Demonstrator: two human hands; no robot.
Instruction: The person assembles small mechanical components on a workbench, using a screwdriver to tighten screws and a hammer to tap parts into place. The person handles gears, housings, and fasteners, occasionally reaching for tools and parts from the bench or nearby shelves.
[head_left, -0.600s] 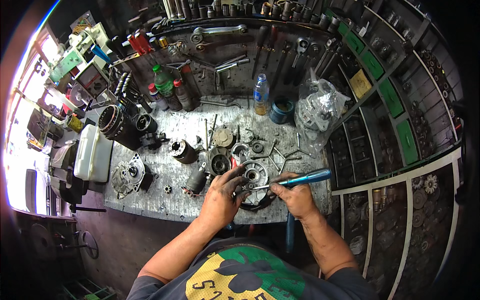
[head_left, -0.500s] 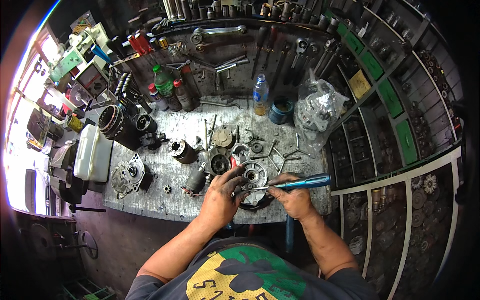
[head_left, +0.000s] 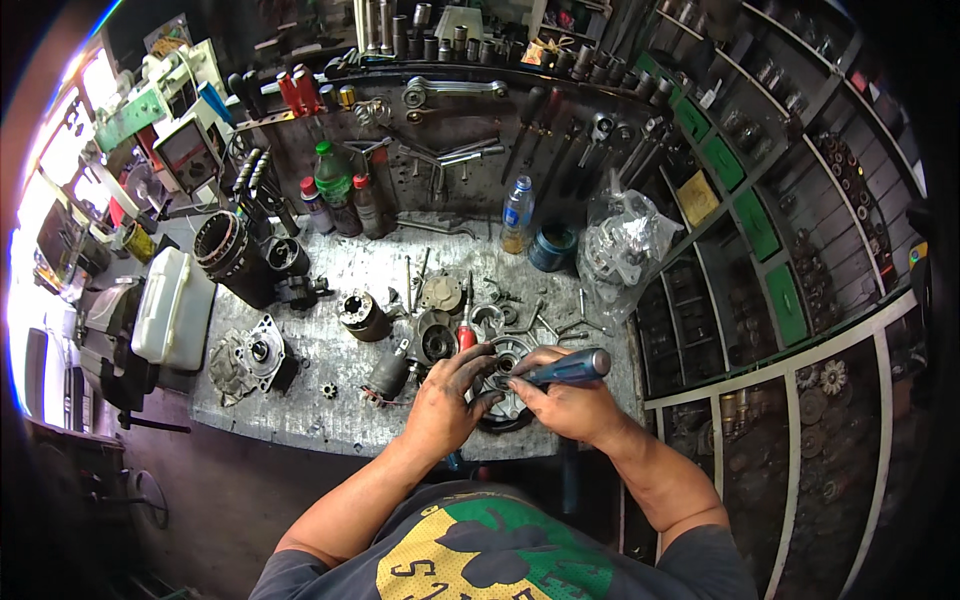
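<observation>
My right hand (head_left: 570, 405) is wrapped round a screwdriver (head_left: 578, 368) with a blue handle. Its handle end points up and to the right, and its tip, hidden by my fingers, is down at a round metal housing (head_left: 508, 346). From the left, my left hand (head_left: 441, 402) grips the housing, fingers over its edge and thumb near its middle. The housing lies near the front edge of the metal bench (head_left: 290, 425). Just beyond my left fingers is a red-handled tool (head_left: 466, 336). A dark cylindrical motor (head_left: 388, 378) lies left of that hand.
Behind the housing lie a round metal cover (head_left: 441, 292) and a three-armed wrench (head_left: 540, 322). A plastic bottle (head_left: 517, 213), a blue tin (head_left: 553, 246) and a bag of parts (head_left: 628, 240) stand farther back. A flanged casting (head_left: 262, 350) sits at left.
My right hand has shifted left over the housing and turned the screwdriver from lying nearly flat to tip down, handle raised. My left hand stays at the housing. The head view has shifted slightly.
</observation>
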